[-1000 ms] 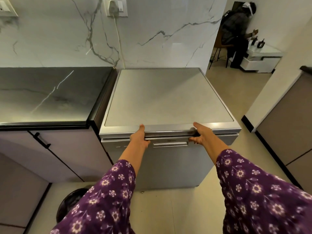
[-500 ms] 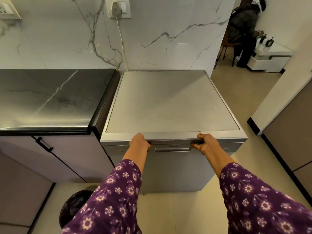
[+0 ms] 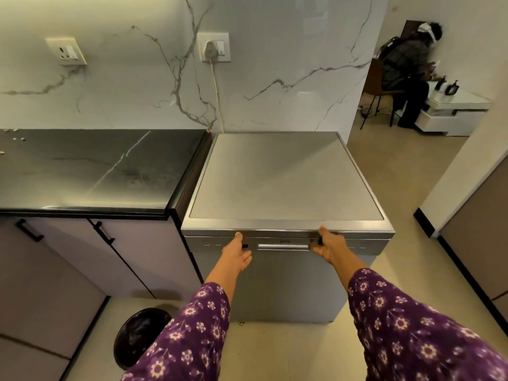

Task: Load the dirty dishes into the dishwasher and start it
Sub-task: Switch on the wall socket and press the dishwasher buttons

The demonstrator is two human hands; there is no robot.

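The dishwasher (image 3: 286, 177) beside the worktop (image 3: 90, 171) has its door (image 3: 277, 287) closed. Its handle (image 3: 283, 246) lies crosswise between the hands. The right hand (image 3: 328, 247) seems to grip the door's top edge, and the left hand (image 3: 237, 255) rests slack-fingered.

The room is softly, evenly lit; glare is seen on the counter (image 3: 82, 171) and dishwasher (image 3: 275, 174); edges are bowed.

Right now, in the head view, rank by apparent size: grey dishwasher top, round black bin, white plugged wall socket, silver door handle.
Grey dishwasher top
Round black bin
White plugged wall socket
Silver door handle, longer but thinner
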